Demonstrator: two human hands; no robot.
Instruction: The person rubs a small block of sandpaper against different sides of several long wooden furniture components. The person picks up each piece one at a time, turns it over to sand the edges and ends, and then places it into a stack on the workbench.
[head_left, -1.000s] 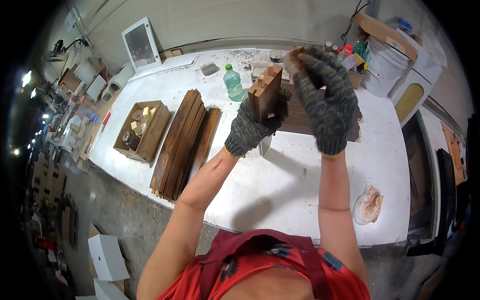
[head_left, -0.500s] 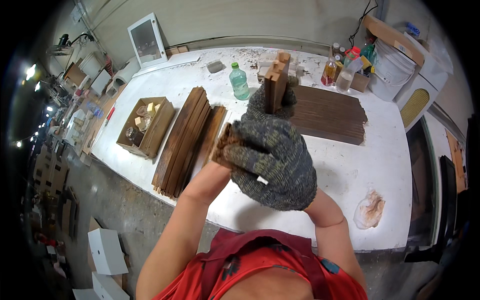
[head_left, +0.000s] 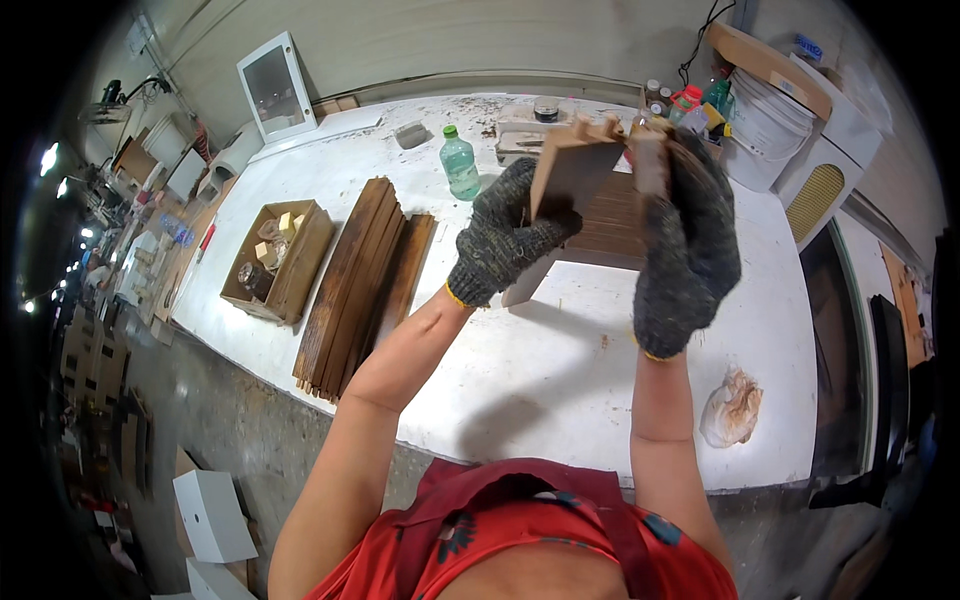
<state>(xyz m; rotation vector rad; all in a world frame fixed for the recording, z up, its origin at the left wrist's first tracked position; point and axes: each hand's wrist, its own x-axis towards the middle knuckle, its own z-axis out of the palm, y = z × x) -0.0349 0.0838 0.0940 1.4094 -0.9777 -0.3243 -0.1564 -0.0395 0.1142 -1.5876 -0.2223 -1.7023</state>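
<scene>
Both of my hands wear dark knitted gloves and are raised over the white table [head_left: 560, 370]. My left hand [head_left: 500, 245] grips the lower left edge of a brown wooden board [head_left: 572, 170] held up on end. My right hand [head_left: 685, 240] closes over the board's right side, near a paler wooden piece [head_left: 648, 165] at its top corner. Behind the board lies a dark slatted wooden panel [head_left: 605, 232], flat on the table and partly hidden by my hands.
A stack of long brown wooden strips [head_left: 355, 285] lies left of centre, beside an open cardboard box [head_left: 280, 260] of small items. A green plastic bottle [head_left: 460, 165] stands behind. A crumpled rag [head_left: 732, 408] lies at right. White buckets [head_left: 765, 125] and jars crowd the far right.
My hands dipped low toward my body with the wood half a second ago; now they are raised again, holding the board up with its flat face toward me.
</scene>
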